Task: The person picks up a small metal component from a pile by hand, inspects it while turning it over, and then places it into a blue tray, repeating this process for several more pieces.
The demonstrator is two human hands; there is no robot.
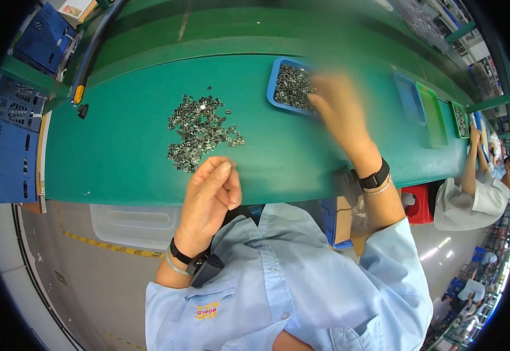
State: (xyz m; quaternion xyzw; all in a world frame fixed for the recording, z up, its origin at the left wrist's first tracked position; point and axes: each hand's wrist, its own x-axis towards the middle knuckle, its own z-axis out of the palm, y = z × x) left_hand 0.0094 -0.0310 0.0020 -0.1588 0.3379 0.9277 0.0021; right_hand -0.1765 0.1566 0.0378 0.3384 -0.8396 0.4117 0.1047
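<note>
A loose pile of small dark, shiny metal parts [199,130] lies spread on the green tabletop [132,169]. My left hand [208,190] is just in front of the pile, its thumb pressed to the forefinger and the other fingers curled. Whatever sits in that pinch, if anything, is too small to make out. Farther right stands a blue tray [271,88] filled with the same kind of parts [293,85]. Over the tray's right edge is my right hand [343,111], its fingers smeared by motion, so their hold is unclear.
Toward the right of the table lie an empty-looking blue tray [410,99], a green tray [433,117] and a smaller green tray of parts [460,120]. A co-worker [471,199] sits beyond. Blue crates [10,158] stand at the left; a clear plastic bin [135,225] is below the table edge.
</note>
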